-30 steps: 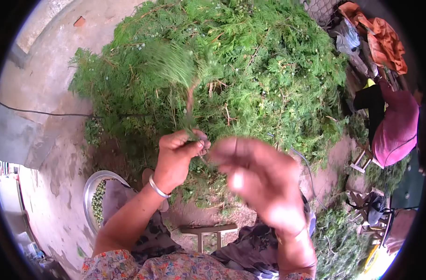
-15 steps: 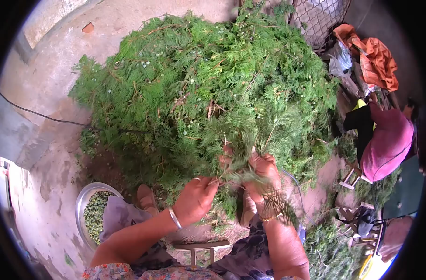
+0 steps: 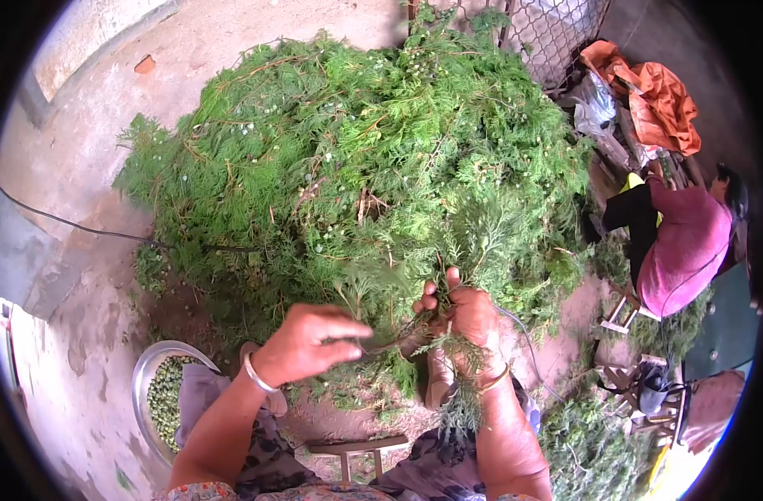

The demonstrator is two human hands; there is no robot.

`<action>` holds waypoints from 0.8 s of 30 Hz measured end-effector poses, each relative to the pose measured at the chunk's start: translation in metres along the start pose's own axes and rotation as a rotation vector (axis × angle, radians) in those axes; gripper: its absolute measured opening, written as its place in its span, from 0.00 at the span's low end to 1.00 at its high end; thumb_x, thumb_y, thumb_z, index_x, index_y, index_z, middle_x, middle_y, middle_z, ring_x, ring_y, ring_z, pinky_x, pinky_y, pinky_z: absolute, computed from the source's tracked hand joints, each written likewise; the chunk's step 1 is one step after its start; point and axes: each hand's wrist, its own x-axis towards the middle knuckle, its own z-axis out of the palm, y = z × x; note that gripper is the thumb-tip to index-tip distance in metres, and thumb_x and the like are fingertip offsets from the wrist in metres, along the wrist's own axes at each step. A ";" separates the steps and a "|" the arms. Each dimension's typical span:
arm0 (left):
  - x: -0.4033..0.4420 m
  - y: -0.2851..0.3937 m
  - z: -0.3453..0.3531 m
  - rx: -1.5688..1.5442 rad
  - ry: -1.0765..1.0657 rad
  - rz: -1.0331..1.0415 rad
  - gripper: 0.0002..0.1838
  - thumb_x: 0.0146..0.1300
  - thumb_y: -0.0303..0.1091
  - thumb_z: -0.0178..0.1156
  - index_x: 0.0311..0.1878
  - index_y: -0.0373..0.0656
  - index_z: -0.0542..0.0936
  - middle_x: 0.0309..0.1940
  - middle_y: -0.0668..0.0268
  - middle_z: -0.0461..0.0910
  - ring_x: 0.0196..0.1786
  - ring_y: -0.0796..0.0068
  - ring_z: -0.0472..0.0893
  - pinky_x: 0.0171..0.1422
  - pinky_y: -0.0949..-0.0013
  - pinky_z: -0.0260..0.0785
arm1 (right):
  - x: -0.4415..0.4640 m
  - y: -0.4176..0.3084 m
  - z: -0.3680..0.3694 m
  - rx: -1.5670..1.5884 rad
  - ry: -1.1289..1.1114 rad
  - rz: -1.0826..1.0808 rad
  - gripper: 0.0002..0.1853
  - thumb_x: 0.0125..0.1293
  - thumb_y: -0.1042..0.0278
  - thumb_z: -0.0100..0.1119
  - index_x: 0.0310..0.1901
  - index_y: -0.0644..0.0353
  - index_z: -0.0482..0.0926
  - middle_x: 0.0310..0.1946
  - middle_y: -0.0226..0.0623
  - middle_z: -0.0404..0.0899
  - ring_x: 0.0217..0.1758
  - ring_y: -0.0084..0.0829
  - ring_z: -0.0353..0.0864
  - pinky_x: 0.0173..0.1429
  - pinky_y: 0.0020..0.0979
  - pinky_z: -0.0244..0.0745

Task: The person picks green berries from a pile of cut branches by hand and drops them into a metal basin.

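My right hand point(image 3: 475, 321) is closed around a leafy cypress branch point(image 3: 461, 407); green sprays stick out above the fist and hang down over the wrist. To its left, my left hand point(image 3: 306, 344) is apart from the branch, its fingers stretched out and slightly blurred, with nothing visible in them. Both hands are over the near edge of a big pile of cut cypress branches point(image 3: 348, 150), dotted with small pale cones. By my left knee stands a metal basin point(image 3: 141, 388) holding many small green cones point(image 3: 164, 397).
A small stool point(image 3: 356, 445) is between my legs. A dark cable point(image 3: 81, 227) runs into the pile from the left. On the right a person in a pink top point(image 3: 686, 242) sits near orange sacking point(image 3: 665, 108). More cut greenery point(image 3: 594, 442) lies at lower right.
My left hand has moved left, away from the branch, and its pinched fingers have opened. My right hand still grips the branch. The person in pink has raised their head slightly.
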 end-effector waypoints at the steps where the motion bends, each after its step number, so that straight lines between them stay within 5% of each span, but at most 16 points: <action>1: 0.001 0.010 -0.006 0.016 0.143 -0.048 0.09 0.54 0.26 0.67 0.38 0.38 0.83 0.33 0.61 0.83 0.32 0.77 0.81 0.35 0.75 0.74 | -0.001 0.005 0.000 -0.019 -0.067 -0.013 0.14 0.72 0.64 0.44 0.40 0.67 0.75 0.27 0.39 0.77 0.29 0.30 0.76 0.29 0.28 0.71; 4: 0.009 0.008 -0.002 -0.062 0.468 0.007 0.07 0.53 0.21 0.66 0.36 0.34 0.82 0.30 0.62 0.82 0.31 0.79 0.80 0.35 0.79 0.70 | -0.007 0.003 0.014 -0.298 -0.061 0.044 0.12 0.69 0.69 0.46 0.32 0.67 0.74 0.29 0.40 0.77 0.27 0.29 0.77 0.22 0.26 0.68; 8: 0.020 0.017 0.015 -0.189 0.539 0.008 0.12 0.53 0.19 0.66 0.42 0.32 0.80 0.29 0.66 0.79 0.29 0.85 0.75 0.31 0.81 0.66 | -0.015 0.034 0.027 -0.658 -0.006 -0.124 0.13 0.64 0.75 0.57 0.21 0.66 0.72 0.21 0.36 0.75 0.19 0.23 0.73 0.19 0.26 0.65; 10: 0.023 0.017 0.020 -0.207 0.539 0.002 0.13 0.54 0.21 0.67 0.43 0.32 0.79 0.28 0.67 0.79 0.27 0.87 0.74 0.28 0.82 0.66 | -0.008 0.062 0.009 -0.880 -0.228 -0.622 0.14 0.63 0.76 0.58 0.19 0.66 0.72 0.17 0.35 0.73 0.19 0.20 0.71 0.19 0.26 0.65; 11: 0.023 0.012 0.021 -0.242 0.481 -0.039 0.10 0.55 0.21 0.66 0.41 0.32 0.79 0.27 0.68 0.79 0.26 0.87 0.74 0.27 0.81 0.66 | -0.024 0.042 0.040 -0.937 -0.033 -0.264 0.16 0.62 0.77 0.59 0.16 0.65 0.70 0.16 0.34 0.72 0.19 0.18 0.68 0.19 0.26 0.64; 19: 0.013 0.007 0.011 -0.672 0.576 -0.269 0.05 0.59 0.21 0.59 0.29 0.35 0.74 0.21 0.65 0.75 0.18 0.84 0.68 0.20 0.79 0.60 | -0.021 0.044 0.045 -0.567 -0.014 -0.213 0.12 0.60 0.80 0.60 0.22 0.65 0.68 0.20 0.26 0.69 0.21 0.18 0.68 0.21 0.24 0.71; 24: 0.007 -0.007 -0.024 -1.198 0.584 -0.277 0.05 0.64 0.27 0.54 0.40 0.36 0.76 0.24 0.65 0.74 0.21 0.81 0.67 0.22 0.76 0.61 | -0.026 0.040 0.046 -0.419 0.249 -0.194 0.17 0.59 0.81 0.61 0.21 0.58 0.62 0.19 0.26 0.66 0.22 0.19 0.68 0.21 0.24 0.71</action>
